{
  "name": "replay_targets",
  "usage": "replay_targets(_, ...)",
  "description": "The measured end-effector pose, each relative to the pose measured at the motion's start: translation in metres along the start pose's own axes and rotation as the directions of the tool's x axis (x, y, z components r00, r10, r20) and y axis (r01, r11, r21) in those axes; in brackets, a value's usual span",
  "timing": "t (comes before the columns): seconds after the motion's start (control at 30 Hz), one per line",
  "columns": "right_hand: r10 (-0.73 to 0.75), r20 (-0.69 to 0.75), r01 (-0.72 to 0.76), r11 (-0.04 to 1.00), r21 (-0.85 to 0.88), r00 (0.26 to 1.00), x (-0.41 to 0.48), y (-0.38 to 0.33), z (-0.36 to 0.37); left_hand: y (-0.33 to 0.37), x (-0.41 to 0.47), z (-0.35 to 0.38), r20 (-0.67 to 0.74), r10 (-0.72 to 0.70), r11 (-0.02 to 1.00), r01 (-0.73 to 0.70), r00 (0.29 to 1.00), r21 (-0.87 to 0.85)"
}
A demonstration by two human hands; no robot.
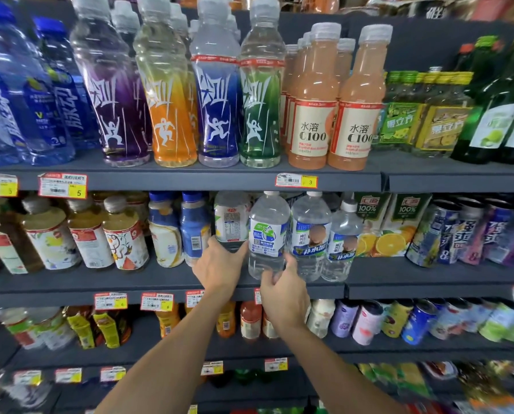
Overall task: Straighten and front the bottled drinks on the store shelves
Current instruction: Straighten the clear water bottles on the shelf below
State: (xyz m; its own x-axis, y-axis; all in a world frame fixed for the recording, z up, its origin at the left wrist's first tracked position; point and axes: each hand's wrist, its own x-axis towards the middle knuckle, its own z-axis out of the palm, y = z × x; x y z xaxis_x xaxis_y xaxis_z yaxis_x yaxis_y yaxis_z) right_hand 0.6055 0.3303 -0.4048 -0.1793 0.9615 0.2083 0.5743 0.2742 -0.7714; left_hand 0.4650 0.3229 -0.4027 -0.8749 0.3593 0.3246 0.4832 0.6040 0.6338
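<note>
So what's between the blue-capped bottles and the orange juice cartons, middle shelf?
Clear water bottles, in the head view: the left hand grips the leftmost bottle, the right hand holds the next bottle.

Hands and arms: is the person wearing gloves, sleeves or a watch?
No. The left hand and right hand have no gloves. The left forearm and right forearm are uncovered too: no sleeves, watch or bracelet show as far as the picture reaches.

Two hands [219,265], two juice cartons [369,225], four front sport bottles [172,94]
</note>
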Motion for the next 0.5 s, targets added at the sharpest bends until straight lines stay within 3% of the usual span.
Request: replay_targets(0.5,-0.015,-0.032,0.016,0.999,0.035,0.999,-0.0048,0.0016,0.0022,-0.0006,0.0041,-0.0059,-0.058,0.093,0.995,-0.092,0.994,0.024)
